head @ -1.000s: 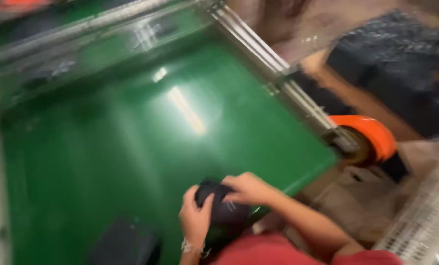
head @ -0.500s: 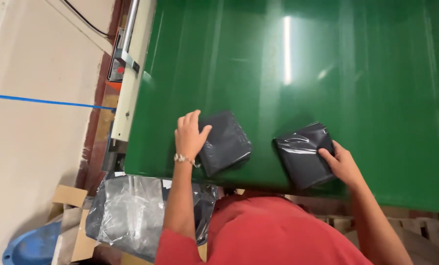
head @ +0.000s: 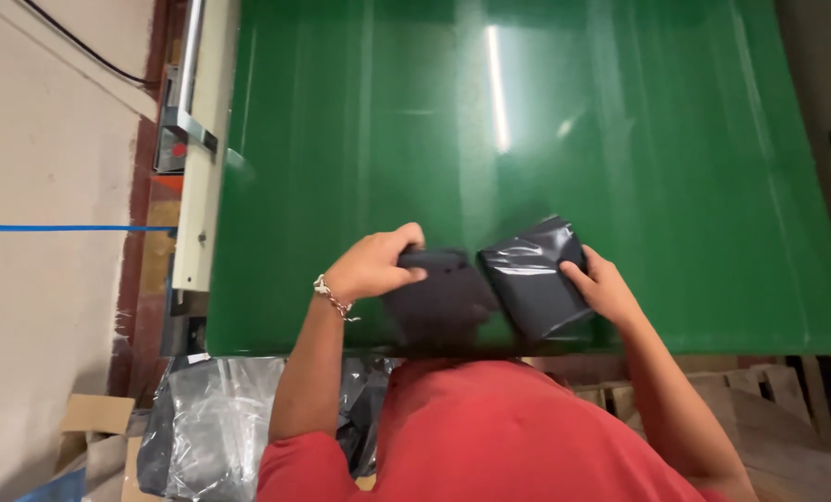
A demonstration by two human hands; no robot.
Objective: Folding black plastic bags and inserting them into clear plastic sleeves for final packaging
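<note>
At the near edge of the green belt [head: 546, 112], 2 dark grey plastic parcels lie side by side, almost touching. The left parcel [head: 443, 297] is blurred; it looks roughly square, turned a little so that 1 corner points toward the person, and no clear long axis can be made out. The left hand [head: 374, 267] comes at it from the left, fingers curled over its far left corner and thumb lying along the top face, so the grip is closed on that corner while most of the parcel spreads to the right of the hand and toward the person. A thin bracelet [head: 332, 297] sits on that wrist.

The right parcel [head: 532, 284] is glossy and wrinkled, a rounded rectangle whose long axis runs from the far edge toward the near edge of the belt, tilted slightly, its far right corner pointing up the belt. The right hand [head: 601, 286] holds its right edge, fingertips pressed on the top face, the parcel lying to the left of the hand.

Below the belt, beside the person's red shirt [head: 518, 437], stands a cardboard box [head: 95, 418] lined with a grey plastic bag [head: 211, 428]. A blue tape line [head: 62, 228] crosses the floor at left.
</note>
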